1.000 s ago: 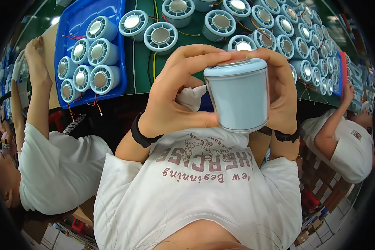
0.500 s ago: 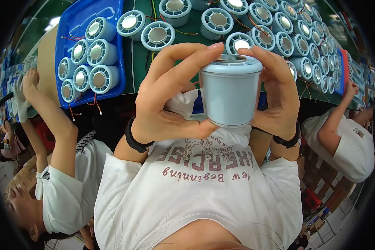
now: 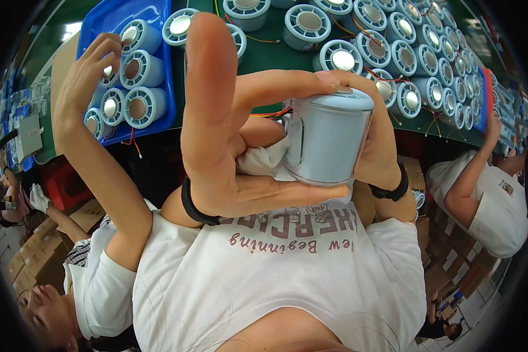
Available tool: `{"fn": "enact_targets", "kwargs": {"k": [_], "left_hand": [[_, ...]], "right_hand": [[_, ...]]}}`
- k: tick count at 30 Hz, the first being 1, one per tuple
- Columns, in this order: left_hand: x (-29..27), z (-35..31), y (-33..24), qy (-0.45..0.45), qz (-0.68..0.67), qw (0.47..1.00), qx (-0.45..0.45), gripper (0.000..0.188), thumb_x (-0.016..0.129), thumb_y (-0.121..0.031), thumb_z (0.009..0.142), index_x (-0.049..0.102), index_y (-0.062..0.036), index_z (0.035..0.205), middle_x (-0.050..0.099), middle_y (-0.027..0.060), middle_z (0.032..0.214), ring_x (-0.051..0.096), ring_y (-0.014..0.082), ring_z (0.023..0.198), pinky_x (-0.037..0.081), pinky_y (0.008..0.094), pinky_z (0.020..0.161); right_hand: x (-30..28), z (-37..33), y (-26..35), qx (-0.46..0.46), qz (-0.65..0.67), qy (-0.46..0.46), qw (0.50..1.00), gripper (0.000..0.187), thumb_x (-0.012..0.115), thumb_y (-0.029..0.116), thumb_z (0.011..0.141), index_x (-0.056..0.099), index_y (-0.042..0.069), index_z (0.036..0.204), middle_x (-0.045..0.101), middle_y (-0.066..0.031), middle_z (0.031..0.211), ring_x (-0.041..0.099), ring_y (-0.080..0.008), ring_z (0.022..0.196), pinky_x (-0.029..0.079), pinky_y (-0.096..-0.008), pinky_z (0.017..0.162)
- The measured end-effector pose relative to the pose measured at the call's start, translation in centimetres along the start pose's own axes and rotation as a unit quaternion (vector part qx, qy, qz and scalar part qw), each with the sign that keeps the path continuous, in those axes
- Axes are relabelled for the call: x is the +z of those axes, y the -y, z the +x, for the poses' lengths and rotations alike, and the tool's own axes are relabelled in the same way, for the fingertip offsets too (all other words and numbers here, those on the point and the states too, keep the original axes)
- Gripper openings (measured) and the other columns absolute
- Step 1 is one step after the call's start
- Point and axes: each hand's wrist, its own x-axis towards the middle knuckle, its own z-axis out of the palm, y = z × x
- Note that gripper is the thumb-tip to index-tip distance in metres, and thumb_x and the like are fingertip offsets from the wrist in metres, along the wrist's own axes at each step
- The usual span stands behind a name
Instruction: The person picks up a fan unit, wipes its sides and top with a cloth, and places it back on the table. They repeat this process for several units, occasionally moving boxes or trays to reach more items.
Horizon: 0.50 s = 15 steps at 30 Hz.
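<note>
Pale blue plastic fills the middle of my feed: a cup (image 3: 331, 141), up in front of the white shirt (image 3: 276, 281), on the near side of the green table (image 3: 258, 56). From where I sit, I read a two-handed grip. The left hand (image 3: 217, 152) grasps the cup between its thumb, laid along the near bottom edge, and a finger at the far top edge; its index finger stands clear, pointing up at my camera. The right hand (image 3: 381, 141) curls round the cup's right side. I see coloured wires (image 3: 270, 113) at the cup's left, and a bunched white cloth (image 3: 264, 157) by the left palm; how that is held, I cannot tell. Far left, a co-worker's hand (image 3: 91, 73) reaches over the blue tray (image 3: 165, 111), fingertips at one of the tray cups (image 3: 145, 107). Far right, I see rows of table cups (image 3: 403, 57).
</note>
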Motion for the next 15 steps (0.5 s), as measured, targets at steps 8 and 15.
{"fn": "enact_targets", "kwargs": {"k": [8,15], "left_hand": [[-0.3,-0.7,3.3,0.0,-0.024,0.999,0.036,0.114,0.088,-0.008,0.065,0.015,-0.0045,0.151,0.054,0.0362,0.123,0.066,0.0357,0.103,0.06,0.0342,0.074],[0.9,-1.1,3.4,0.019,-0.043,0.997,-0.059,0.079,0.086,-0.005,0.068,0.045,0.006,0.135,0.057,0.0321,0.123,0.065,0.0282,0.105,0.057,0.0308,0.08]], "right_hand": [[-2.7,0.3,2.6,-0.129,-0.223,-0.017,0.966,0.103,0.094,0.018,0.056,0.037,-0.002,0.139,0.053,-0.0188,0.127,0.057,-0.0268,0.114,0.047,-0.0388,0.096],[-2.6,0.2,4.3,-0.156,-0.312,-0.007,0.937,0.136,0.097,0.037,0.04,0.022,-0.005,0.146,0.053,-0.014,0.114,0.057,-0.0226,0.102,0.046,-0.0376,0.09]]}}
